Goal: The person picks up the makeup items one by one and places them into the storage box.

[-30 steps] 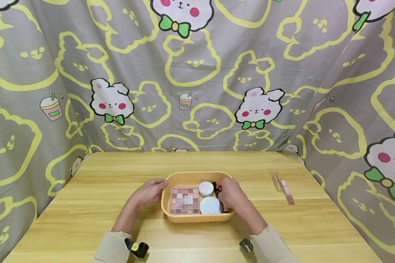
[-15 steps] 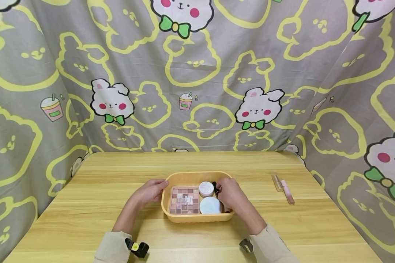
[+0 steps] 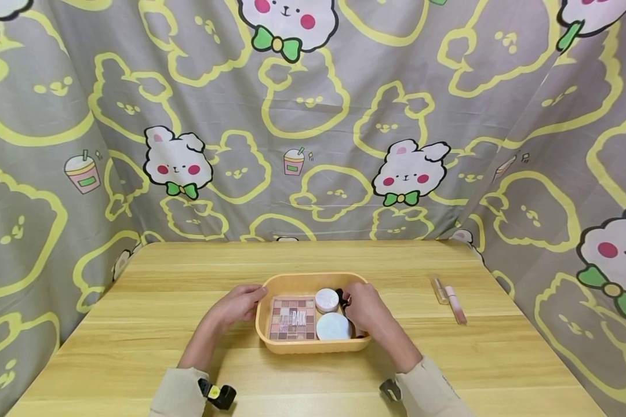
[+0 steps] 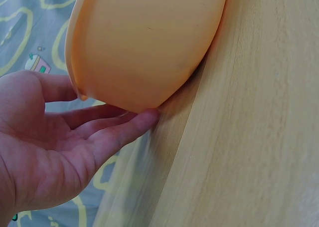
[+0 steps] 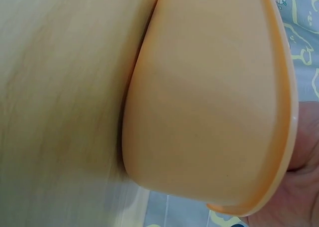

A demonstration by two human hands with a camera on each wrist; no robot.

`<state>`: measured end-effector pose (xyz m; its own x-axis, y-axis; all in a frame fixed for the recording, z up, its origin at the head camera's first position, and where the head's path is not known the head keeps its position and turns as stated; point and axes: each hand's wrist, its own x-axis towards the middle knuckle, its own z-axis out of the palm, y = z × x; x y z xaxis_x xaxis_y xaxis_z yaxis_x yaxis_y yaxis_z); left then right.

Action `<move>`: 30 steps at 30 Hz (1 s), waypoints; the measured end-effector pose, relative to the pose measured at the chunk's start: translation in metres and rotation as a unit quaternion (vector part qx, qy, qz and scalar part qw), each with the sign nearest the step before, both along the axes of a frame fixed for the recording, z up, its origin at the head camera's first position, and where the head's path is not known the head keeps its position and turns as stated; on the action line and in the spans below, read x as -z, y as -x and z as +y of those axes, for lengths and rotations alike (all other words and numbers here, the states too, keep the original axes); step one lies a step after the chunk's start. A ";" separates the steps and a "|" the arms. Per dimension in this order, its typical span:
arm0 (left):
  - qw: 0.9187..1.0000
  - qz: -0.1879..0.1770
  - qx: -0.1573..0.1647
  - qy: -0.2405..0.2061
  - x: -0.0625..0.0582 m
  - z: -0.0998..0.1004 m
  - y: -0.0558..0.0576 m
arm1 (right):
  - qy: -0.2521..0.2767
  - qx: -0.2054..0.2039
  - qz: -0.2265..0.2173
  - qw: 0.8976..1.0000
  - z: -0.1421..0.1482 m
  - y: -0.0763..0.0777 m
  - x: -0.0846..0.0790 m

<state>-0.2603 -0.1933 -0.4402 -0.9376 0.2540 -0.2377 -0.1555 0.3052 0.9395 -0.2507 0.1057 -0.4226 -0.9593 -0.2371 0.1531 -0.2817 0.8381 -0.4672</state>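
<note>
1 orange tray (image 3: pixel 318 347) sits on a wood-grain table (image 3: pixel 151 301) across from where I stand, before a grey curtain (image 3: pixel 323 124) printed with white rabbits. In the head view, a person's left hand (image 3: pixel 240 303) grips the tray's left end, thumb at the rim, while the right hand (image 3: pixel 365 305) dips inside the opposite end, by a dark object (image 3: pixel 339 294); whether the fingers hold it, I cannot tell. A palette (image 3: pixel 292 319) lettered "BACK" lies flat inside at left, next to a small white case (image 3: pixel 327 300) and a larger white case (image 3: pixel 334 327), both round. Well to the right lie a clear tube (image 3: pixel 439 290) and, just beside it, a pink tube (image 3: pixel 456 304). 2 beige sleeves (image 3: pixel 177 394) frame the foreground. The left wrist view shows fingers along the tray's outside, 1 reaching its base. In the right wrist view, the tray wall hides most of the right hand.
</note>
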 end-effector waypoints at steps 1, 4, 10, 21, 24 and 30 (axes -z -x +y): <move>1.000 0.000 -0.001 -0.001 0.000 0.000 0.000 | -0.001 -0.001 0.000 1.000 0.000 0.000 0.000; 1.000 0.001 0.003 0.000 0.000 0.000 -0.001 | 0.000 -0.002 -0.002 1.000 0.001 -0.001 0.000; 1.000 0.001 0.005 -0.002 0.000 0.000 -0.001 | 0.021 0.004 -0.005 1.000 0.003 -0.003 -0.004; 1.000 0.003 -0.008 0.005 0.000 -0.001 0.000 | 0.073 0.050 0.002 0.996 0.017 -0.002 -0.021; 1.000 0.002 -0.007 0.010 0.000 -0.001 -0.001 | 0.084 0.064 0.008 0.994 0.023 -0.001 -0.026; 1.000 -0.001 -0.004 0.014 -0.001 -0.001 -0.001 | 0.087 0.082 0.017 0.993 0.035 0.000 -0.033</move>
<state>-0.2593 -0.1948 -0.4393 -0.9392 0.2392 -0.2464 -0.1599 0.3305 0.9302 -0.2509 0.1404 -0.3897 -0.9764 -0.0453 0.2109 -0.1661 0.7817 -0.6011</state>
